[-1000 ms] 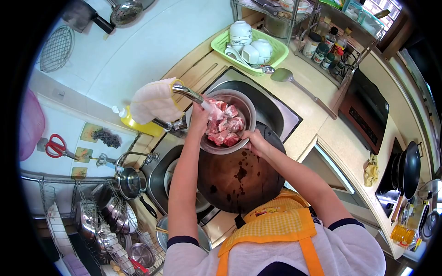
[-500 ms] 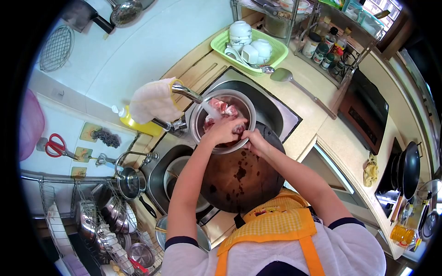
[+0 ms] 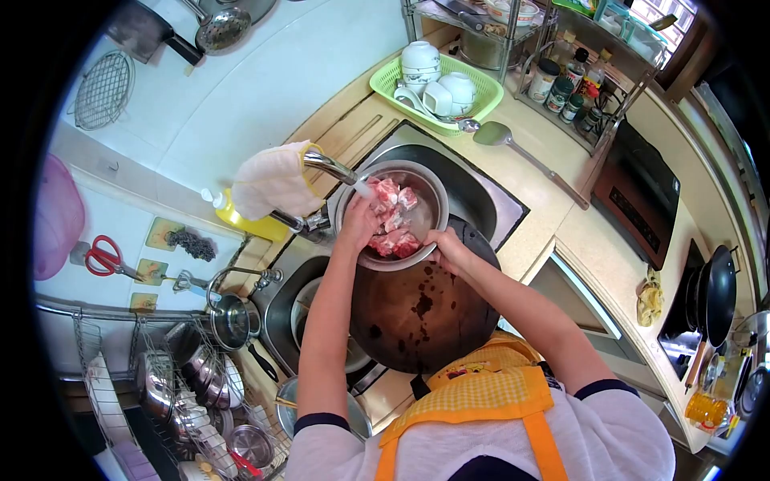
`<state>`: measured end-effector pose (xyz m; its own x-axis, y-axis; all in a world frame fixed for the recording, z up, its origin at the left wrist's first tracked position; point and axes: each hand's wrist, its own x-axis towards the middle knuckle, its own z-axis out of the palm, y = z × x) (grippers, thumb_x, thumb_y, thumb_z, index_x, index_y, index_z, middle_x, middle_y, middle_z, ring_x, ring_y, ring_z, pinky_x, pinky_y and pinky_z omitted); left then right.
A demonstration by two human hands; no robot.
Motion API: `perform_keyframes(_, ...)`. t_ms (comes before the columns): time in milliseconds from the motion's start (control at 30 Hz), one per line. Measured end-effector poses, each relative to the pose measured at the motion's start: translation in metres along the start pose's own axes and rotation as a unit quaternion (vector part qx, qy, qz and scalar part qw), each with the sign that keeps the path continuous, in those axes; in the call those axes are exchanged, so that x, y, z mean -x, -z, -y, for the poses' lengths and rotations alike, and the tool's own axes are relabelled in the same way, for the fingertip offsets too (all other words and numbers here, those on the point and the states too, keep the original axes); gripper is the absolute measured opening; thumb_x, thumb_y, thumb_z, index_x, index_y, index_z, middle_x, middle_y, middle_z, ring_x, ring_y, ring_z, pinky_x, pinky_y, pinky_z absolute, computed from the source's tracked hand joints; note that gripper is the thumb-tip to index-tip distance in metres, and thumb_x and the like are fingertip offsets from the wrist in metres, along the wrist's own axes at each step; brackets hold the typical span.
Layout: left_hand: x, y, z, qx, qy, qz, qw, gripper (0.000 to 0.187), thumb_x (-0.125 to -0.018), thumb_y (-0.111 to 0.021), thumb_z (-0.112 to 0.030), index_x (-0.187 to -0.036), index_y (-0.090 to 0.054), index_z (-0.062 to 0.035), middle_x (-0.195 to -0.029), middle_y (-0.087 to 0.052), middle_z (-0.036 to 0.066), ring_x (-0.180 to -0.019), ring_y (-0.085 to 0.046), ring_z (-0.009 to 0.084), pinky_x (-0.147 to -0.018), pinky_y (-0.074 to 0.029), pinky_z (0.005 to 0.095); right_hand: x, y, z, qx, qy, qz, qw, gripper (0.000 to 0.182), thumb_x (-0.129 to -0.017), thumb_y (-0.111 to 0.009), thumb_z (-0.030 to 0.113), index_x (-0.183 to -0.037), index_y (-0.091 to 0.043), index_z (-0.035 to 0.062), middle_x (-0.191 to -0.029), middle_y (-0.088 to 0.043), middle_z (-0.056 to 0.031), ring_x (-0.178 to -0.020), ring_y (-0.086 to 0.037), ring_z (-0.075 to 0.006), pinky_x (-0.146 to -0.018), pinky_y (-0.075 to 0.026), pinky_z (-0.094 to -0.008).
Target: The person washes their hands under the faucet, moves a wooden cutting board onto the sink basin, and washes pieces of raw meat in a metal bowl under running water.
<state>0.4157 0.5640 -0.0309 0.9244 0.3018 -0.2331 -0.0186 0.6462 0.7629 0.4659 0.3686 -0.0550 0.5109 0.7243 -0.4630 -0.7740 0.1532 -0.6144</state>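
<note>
A round metal bowl (image 3: 439,188) stands over the sink below the running faucet (image 3: 330,166). Chunks of raw red meat (image 3: 393,242) lie inside it in water. My left hand (image 3: 358,224) reaches in at the bowl's left side, fingers stretched beside the meat and close to the stream; their tips are partly hidden. At the lower right, my right hand (image 3: 449,250) grips the bowl's rim, thumb on top. A dark round board (image 3: 425,313), wet in spots, lies just below the bowl and both wrists.
A green basket (image 3: 489,94) of white dishes stands behind the sink. A spatula (image 3: 536,160) lies on the right counter, near a bottle rack (image 3: 571,88). The left basin (image 3: 277,309) holds another vessel. A cloth (image 3: 273,180) hangs over the faucet.
My left hand has moved from the middle of the bowl to its left side, uncovering more of the meat. My right hand stays on the rim.
</note>
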Motion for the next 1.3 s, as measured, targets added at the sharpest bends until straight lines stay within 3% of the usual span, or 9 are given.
perform_keyframes(133, -0.009, 0.003, 0.006, -0.069, -0.068, -0.014, 0.995, 0.024, -0.084, -0.058, -0.011, -0.107, -0.052, -0.0089, -0.092, -0.056, 0.002, -0.081, -0.055, 0.0109, -0.066, -0.047, 0.0271, -0.002, 0.001, -0.001, 0.004, -0.001, -0.001, 1.000, 0.038, -0.069, -0.048, -0.001, -0.106, -0.041, -0.0092, -0.097, -0.052, -0.0162, -0.079, -0.059, -0.0258, -0.069, -0.054, -0.0438)
perform_keyframes(233, -0.013, 0.010, 0.003, -0.189, -0.044, -0.133, 0.972, 0.024, -0.080, -0.060, -0.006, -0.103, -0.054, -0.0065, -0.094, -0.057, 0.002, -0.083, -0.056, 0.0118, -0.072, -0.048, 0.0271, 0.002, -0.003, 0.001, 0.007, 0.003, -0.024, 1.000, 0.039, -0.069, -0.048, -0.001, -0.107, -0.039, -0.0091, -0.097, -0.052, -0.0161, -0.079, -0.059, -0.0257, -0.069, -0.054, -0.0438)
perform_keyframes(333, -0.019, 0.022, 0.008, -0.215, -0.140, -0.029, 0.966, 0.018, -0.079, -0.061, -0.004, -0.096, -0.057, -0.0026, -0.091, -0.058, 0.003, -0.080, -0.056, 0.0111, -0.070, -0.047, 0.0248, 0.001, 0.000, 0.000, -0.002, 0.001, -0.007, 1.000, 0.041, -0.069, -0.049, -0.001, -0.107, -0.038, -0.0089, -0.096, -0.051, -0.0161, -0.079, -0.059, -0.0258, -0.069, -0.054, -0.0440)
perform_keyframes(533, -0.008, -0.006, -0.011, -0.468, -0.122, -0.009, 0.875, 0.016, -0.079, -0.057, -0.004, -0.094, -0.061, -0.0003, -0.088, -0.059, 0.003, -0.075, -0.055, 0.0111, -0.069, -0.045, 0.0237, 0.003, -0.004, 0.003, -0.002, -0.002, -0.027, 1.000, 0.042, -0.069, -0.049, -0.002, -0.109, -0.036, -0.0086, -0.098, -0.050, -0.0169, -0.080, -0.059, -0.0268, -0.069, -0.054, -0.0445)
perform_keyframes(833, -0.006, -0.010, 0.006, -0.395, -0.085, 0.081, 0.911, 0.014, -0.079, -0.060, -0.009, -0.091, -0.059, -0.0022, -0.087, -0.061, 0.004, -0.084, -0.057, 0.0149, -0.076, -0.044, 0.0253, -0.006, 0.005, -0.003, -0.008, 0.000, 0.011, 1.000, 0.041, -0.068, -0.048, -0.003, -0.107, -0.039, -0.0083, -0.093, -0.052, -0.0153, -0.075, -0.059, -0.0243, -0.067, -0.055, -0.0434)
perform_keyframes(933, 0.006, -0.014, 0.000, -0.731, -0.010, 0.029, 0.682, 0.026, -0.074, -0.064, -0.015, -0.097, -0.056, -0.0060, -0.091, -0.061, 0.012, -0.089, -0.058, 0.0240, -0.079, -0.044, 0.0317, -0.003, 0.003, -0.003, -0.004, 0.005, 0.003, 1.000, 0.040, -0.067, -0.048, -0.003, -0.106, -0.040, -0.0081, -0.089, -0.052, -0.0139, -0.071, -0.057, -0.0226, -0.065, -0.055, -0.0426)
perform_keyframes(1033, 0.020, -0.029, 0.017, -0.851, -0.127, -0.024, 0.509, 0.040, -0.070, -0.067, -0.018, -0.104, -0.050, -0.0081, -0.092, -0.059, 0.020, -0.088, -0.058, 0.0328, -0.077, -0.045, 0.0393, -0.004, 0.004, -0.004, -0.007, 0.007, 0.009, 1.000, 0.037, -0.067, -0.048, -0.003, -0.104, -0.041, -0.0077, -0.087, -0.052, -0.0129, -0.069, -0.057, -0.0214, -0.065, -0.055, -0.0420)
perform_keyframes(1133, 0.012, -0.023, 0.024, -0.833, -0.106, 0.018, 0.543, 0.047, -0.068, -0.068, -0.020, -0.109, -0.046, -0.0089, -0.093, -0.059, 0.022, -0.088, -0.057, 0.0364, -0.076, -0.044, 0.0439, -0.010, 0.008, -0.007, -0.013, 0.015, 0.006, 1.000, 0.037, -0.067, -0.048, -0.003, -0.103, -0.041, -0.0075, -0.086, -0.051, -0.0128, -0.070, -0.057, -0.0218, -0.064, -0.055, -0.0419)
perform_keyframes(1300, 0.002, -0.013, 0.025, -0.730, -0.045, 0.036, 0.681, 0.045, -0.068, -0.068, -0.011, -0.109, -0.049, -0.0075, -0.091, -0.060, 0.016, -0.086, -0.059, 0.0264, -0.074, -0.046, 0.0341, 0.000, -0.001, -0.001, -0.007, 0.011, -0.014, 1.000, 0.039, -0.068, -0.049, -0.003, -0.105, -0.039, -0.0079, -0.090, -0.052, -0.0146, -0.075, -0.059, -0.0239, -0.065, -0.055, -0.0427)
